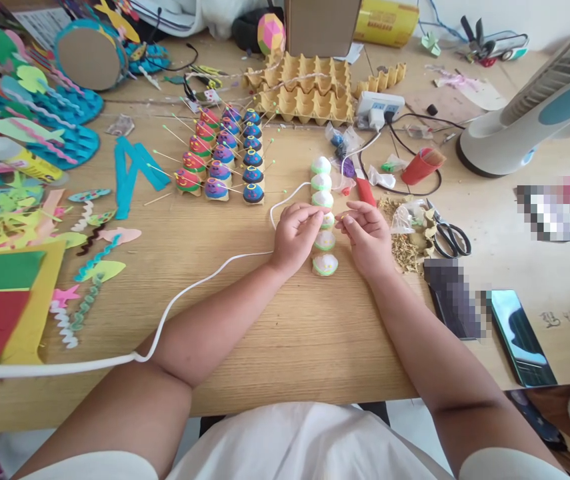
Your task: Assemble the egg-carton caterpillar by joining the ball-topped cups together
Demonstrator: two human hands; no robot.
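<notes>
A row of domed cups (325, 265), white on top with green lower edges, runs away from me down the middle of the table. Over the middle of this row, my left hand (295, 237) is closed, thumb and forefinger pinched together. Just right of the row, my right hand (367, 233) also pinches with thumb and forefinger, its tips close to the left hand's. Whatever lies between the fingertips is too small to make out. Beyond my left hand stand painted cup rows in red (199, 145), purple (222, 153) and blue (253, 157), with thin green-tipped sticks poking out.
A white cable (205, 280) crosses beneath my left forearm. Scissors (447, 235), shavings (405, 250), a phone (522, 340) and a fan (509, 130) are at right. Egg cartons (305, 90) and a power strip (379, 107) lie behind. Paper cutouts (19, 223) cover the left.
</notes>
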